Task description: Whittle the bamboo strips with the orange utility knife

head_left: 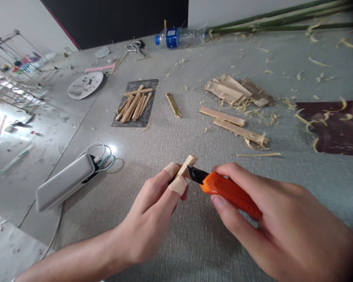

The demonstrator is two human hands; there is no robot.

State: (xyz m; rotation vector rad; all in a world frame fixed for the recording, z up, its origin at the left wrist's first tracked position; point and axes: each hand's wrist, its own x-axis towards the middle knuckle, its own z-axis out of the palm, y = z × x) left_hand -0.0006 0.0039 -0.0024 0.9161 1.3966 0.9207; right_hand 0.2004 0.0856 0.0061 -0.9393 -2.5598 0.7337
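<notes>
My left hand [153,211] pinches a short strip of bamboo [190,161] between thumb and forefinger, both wrapped in tan tape. The strip's far end sticks out past the fingertips. In my right hand [270,219] is an orange utility knife [229,194] with a black tip, and its blade lies against the bamboo strip, close to the left thumb. Beyond the hands, two split bamboo strips [239,131] lie on the table with curled shavings at one end. A shorter green-skinned bamboo piece [173,105] rests further left.
Cut bamboo sticks [134,105] are piled on a dark sheet [151,87]. Wider bamboo slats [226,89] lie behind. At left are a power bank [66,182] with cables and a white plate [85,84]. A plastic bottle [172,38], bamboo poles [276,23] and maroon sandpaper [341,133] lie around.
</notes>
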